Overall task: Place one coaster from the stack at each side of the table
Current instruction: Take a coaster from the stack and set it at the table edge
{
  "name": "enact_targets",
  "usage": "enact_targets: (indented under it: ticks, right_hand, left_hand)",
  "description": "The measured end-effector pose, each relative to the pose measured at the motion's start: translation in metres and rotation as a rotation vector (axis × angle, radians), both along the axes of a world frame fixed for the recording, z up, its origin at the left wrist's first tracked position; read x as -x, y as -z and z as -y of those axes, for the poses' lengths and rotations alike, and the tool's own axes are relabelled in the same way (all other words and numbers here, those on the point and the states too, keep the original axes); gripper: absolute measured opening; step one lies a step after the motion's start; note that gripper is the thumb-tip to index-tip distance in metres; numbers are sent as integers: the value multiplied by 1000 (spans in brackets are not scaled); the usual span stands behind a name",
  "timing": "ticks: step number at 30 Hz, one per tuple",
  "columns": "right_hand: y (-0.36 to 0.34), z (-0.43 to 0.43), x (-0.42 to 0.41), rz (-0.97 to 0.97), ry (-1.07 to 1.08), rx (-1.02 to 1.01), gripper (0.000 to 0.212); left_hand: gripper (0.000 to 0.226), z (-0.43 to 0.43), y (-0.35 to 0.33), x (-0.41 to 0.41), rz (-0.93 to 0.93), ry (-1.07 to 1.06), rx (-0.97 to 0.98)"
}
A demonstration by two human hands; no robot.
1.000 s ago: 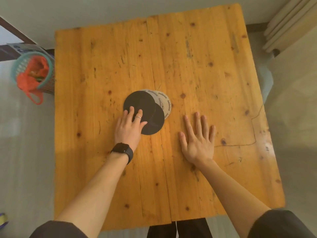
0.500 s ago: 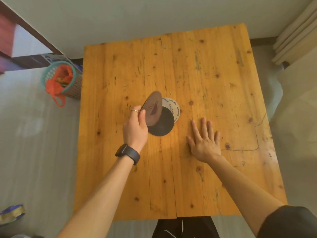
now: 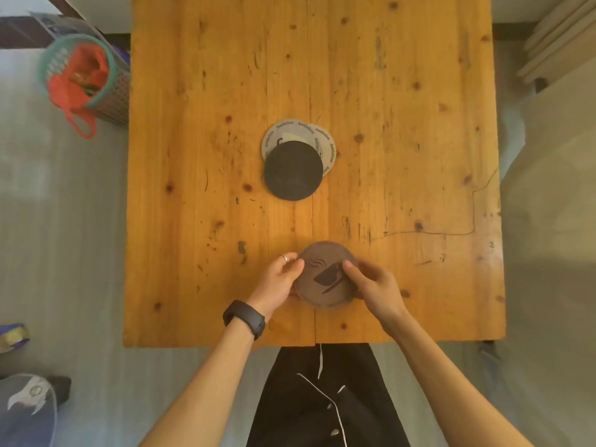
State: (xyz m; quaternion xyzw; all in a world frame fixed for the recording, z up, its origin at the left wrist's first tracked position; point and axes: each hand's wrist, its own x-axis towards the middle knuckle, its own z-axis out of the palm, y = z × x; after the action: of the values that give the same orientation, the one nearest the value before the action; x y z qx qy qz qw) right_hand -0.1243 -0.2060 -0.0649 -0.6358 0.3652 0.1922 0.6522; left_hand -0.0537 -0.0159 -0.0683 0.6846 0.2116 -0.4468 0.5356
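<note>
A round brown coaster [image 3: 324, 277] with a dark printed figure is near the table's near edge, printed face up. My left hand [image 3: 280, 281] grips its left rim and my right hand [image 3: 374, 285] grips its right rim. The remaining stack [image 3: 295, 162] lies at the middle of the wooden table [image 3: 200, 156]: a black coaster on top, shifted toward me, with pale lettered coasters [image 3: 325, 140] showing behind it. I cannot tell whether the held coaster touches the wood.
A teal plastic basket [image 3: 87, 79] with an orange bag stands on the floor by the table's far left corner. Pale curtain folds [image 3: 561, 37] hang at the far right. A dark cushion [image 3: 29, 411] lies on the floor at the near left.
My left hand lifted the top coaster off the stack and brought it toward me to the near edge. My right hand left the table and took hold of the coaster's other side.
</note>
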Motion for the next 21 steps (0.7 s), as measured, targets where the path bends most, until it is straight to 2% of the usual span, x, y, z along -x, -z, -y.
enact_targets:
  ticks: [3,8,12,16,21]
  right_hand:
    - [9,-9,23,-34,-1,-8,11]
    - [20,-15,40,-108,36,-30,18]
    - [23,-22,49,-133,-90,169,19]
    - [25,-28,58,-101,-228,440,17]
    - [30,-29,66,-85,-233,553,22]
  left_hand:
    - [23,-7,0,6,-9,135,-26]
    - [27,-18,4,15,-157,-113,-27]
    - [17,-25,8,28,41,103,-189]
    - [10,-26,8,40,219,164,-377]
    - [8,-16,10,56,324,227,-498]
